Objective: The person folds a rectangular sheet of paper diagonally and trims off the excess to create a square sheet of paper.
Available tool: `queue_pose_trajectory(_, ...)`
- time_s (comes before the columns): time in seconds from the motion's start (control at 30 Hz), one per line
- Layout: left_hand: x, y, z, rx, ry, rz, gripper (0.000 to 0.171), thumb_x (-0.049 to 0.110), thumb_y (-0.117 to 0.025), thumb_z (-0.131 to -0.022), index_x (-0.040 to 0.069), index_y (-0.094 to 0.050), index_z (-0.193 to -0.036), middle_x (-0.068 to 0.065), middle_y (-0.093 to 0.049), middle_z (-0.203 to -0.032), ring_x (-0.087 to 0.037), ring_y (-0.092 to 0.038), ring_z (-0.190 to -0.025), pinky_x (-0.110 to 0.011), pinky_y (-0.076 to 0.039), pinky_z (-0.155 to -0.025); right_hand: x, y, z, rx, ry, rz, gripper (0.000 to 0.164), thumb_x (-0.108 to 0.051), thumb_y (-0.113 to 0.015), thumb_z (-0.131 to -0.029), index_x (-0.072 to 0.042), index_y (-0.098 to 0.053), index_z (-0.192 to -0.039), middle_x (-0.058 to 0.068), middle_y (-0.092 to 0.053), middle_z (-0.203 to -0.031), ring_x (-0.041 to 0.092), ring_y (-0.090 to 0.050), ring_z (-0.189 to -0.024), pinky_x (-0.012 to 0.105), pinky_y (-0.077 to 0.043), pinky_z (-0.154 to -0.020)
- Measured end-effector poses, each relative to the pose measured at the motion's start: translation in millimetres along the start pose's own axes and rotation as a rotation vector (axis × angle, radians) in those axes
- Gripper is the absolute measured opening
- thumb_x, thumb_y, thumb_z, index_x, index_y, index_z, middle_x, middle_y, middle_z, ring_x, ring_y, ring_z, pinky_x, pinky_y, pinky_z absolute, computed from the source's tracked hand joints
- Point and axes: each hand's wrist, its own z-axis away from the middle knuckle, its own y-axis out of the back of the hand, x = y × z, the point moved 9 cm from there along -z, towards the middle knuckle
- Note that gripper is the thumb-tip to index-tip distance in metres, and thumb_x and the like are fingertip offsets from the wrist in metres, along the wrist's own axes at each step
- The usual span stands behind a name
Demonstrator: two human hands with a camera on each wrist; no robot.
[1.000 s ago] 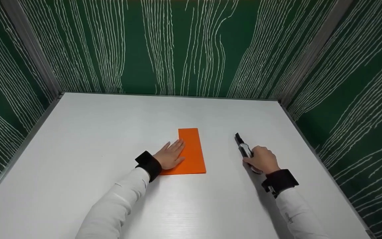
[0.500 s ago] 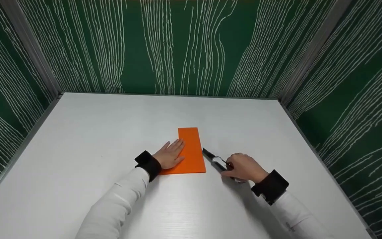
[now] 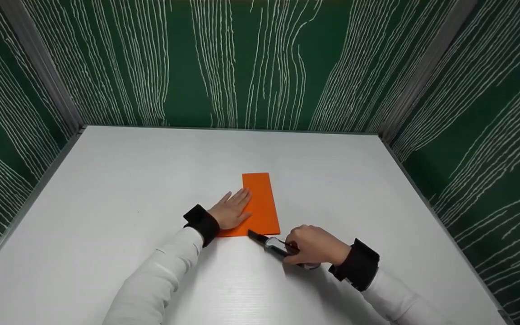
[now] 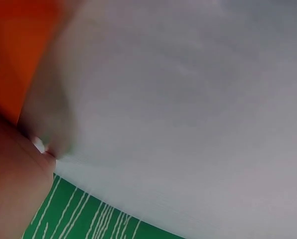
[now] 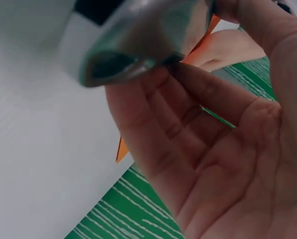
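Note:
A flat orange sheet of paper or card [image 3: 261, 203] lies on the white table [image 3: 151, 171]. My left hand [image 3: 229, 213] rests on its left side, palm down and fingers spread, hiding part of the left edge. My right hand [image 3: 314, 246] grips a black and silver utility knife [image 3: 276, 246]. The knife's dark slanted blade points left, its tip right at the sheet's near edge. From the right wrist view, the silver end of the knife handle [image 5: 153, 40] shows between thumb and curled fingers. The left wrist view catches only the orange sheet [image 4: 11, 64] and part of the hand.
Green panels [image 3: 269, 67] with wavy white lines stand behind and at both sides of the table, joined by grey posts [image 3: 404, 90]. Each wrist wears a black band [image 3: 357, 265].
My right hand has carried the utility knife left and toward me, from right of the sheet to its near edge, the blade turning further left. The left hand stays put.

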Motion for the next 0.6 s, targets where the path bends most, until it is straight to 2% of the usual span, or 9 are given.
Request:
queue_pose_trajectory(0.27,-0.5,-0.1,1.5,-0.013,0.013,-0.005,0.066,0.036,-0.035,-0.112,0.003,-0.012,-0.165,-0.013,-0.008,-0.175,-0.027,-0.006,-0.164,-0.049,-0.005,-0.134,-10.1,-5.6,-2.2,-0.013,0.019,0.014,0.033,-0.025,-0.083,-0.084,-0.012,-0.058,-0.067,-0.011,-0.042,-0.064,0.000,-0.035,-0.061,0.017,-0.026,-0.055)
queue_pose_trajectory(0.6,-6.8,-7.1,-4.8,0.000,0.024,-0.025,0.066,0.039,-0.030,-0.112,0.006,-0.011,-0.165,-0.009,-0.006,-0.176,-0.025,-0.006,-0.164,-0.046,-0.005,-0.134,-11.7,-9.0,-1.6,-0.020,0.029,0.025,0.031,-0.025,-0.082,-0.085,-0.012,-0.060,-0.068,-0.011,-0.043,-0.066,0.000,-0.036,-0.062,0.017,-0.027,-0.056)
